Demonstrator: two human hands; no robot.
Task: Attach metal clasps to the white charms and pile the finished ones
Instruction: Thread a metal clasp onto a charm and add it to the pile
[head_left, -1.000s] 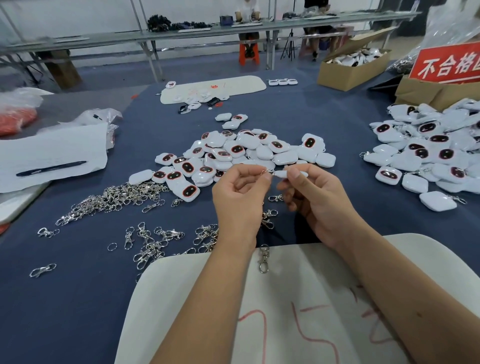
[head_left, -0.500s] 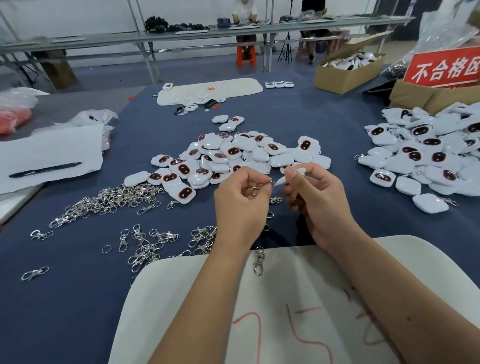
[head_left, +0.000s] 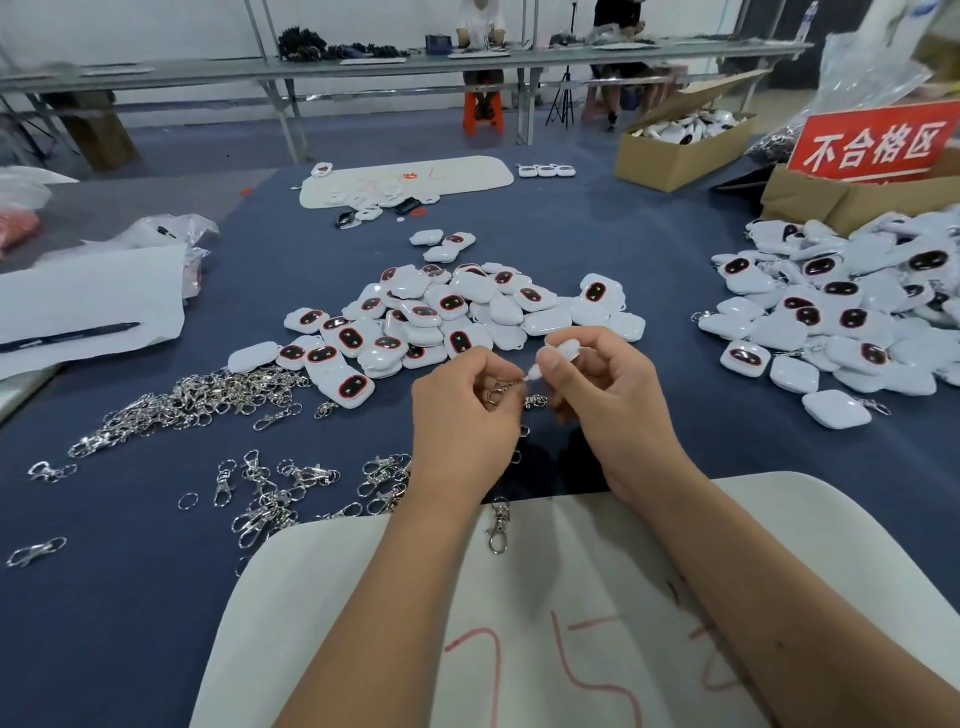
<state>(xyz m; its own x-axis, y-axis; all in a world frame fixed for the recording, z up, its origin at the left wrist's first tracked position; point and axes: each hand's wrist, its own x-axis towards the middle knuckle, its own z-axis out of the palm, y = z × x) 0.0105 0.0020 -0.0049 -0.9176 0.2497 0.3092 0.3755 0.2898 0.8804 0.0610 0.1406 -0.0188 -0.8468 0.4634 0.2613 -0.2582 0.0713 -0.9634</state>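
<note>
White charm (head_left: 563, 349) pinched in right hand (head_left: 608, 402) grip, clasp (head_left: 501, 391) (left hand (head_left: 465, 415)) touching

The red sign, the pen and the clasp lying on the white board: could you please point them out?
red sign (head_left: 878, 143): head view, middle of its face.
pen (head_left: 70, 335): head view, mid-barrel.
clasp (head_left: 497, 525): head view, its body.

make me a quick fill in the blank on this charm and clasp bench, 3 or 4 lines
1. The left hand pinches a metal ____.
2. The right hand holds a ____ charm.
3. The sign behind the right-hand pile is ____ with white characters.
4. A black ____ lies on the white paper at the left.

Missing words: clasp; white; red; pen
</note>
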